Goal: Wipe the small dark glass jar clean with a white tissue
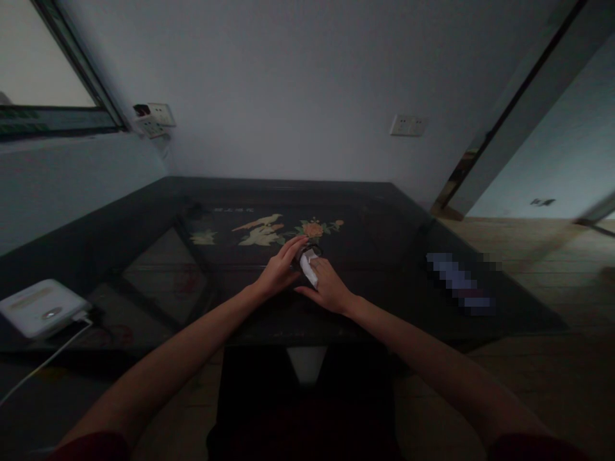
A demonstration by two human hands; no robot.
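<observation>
- Fingers of the right hand (331,288) are bent over a crumpled white paper tissue (309,269) and hold it — the thumb stands apart, pointing toward the other hand.
- The tissue lies just left of the right knuckles, between the two hands and nearer the right; its long axis runs away from the body, leaning slightly left at the far end.
- A small, dark, round-rimmed object (316,246) sits just beyond the tissue. The left hand (281,266) curves along its left side, fingertips forward; whether that hand grips or merely steadies it, I cannot tell.
- Beyond both hands, birds and a peach-coloured flower decorate the dark, glossy tabletop (375,269). Ahead and left of the left hand, a row of pale characters (234,210) is too faint to read.
- Well left of the left hand: a white, round-cornered plastic box (29,304) with a thin white cable (62,349). It bears a round emblem — no brand legible.
- Well right of the right hand: a pixelated bluish oblong object (454,278), any label hidden.
</observation>
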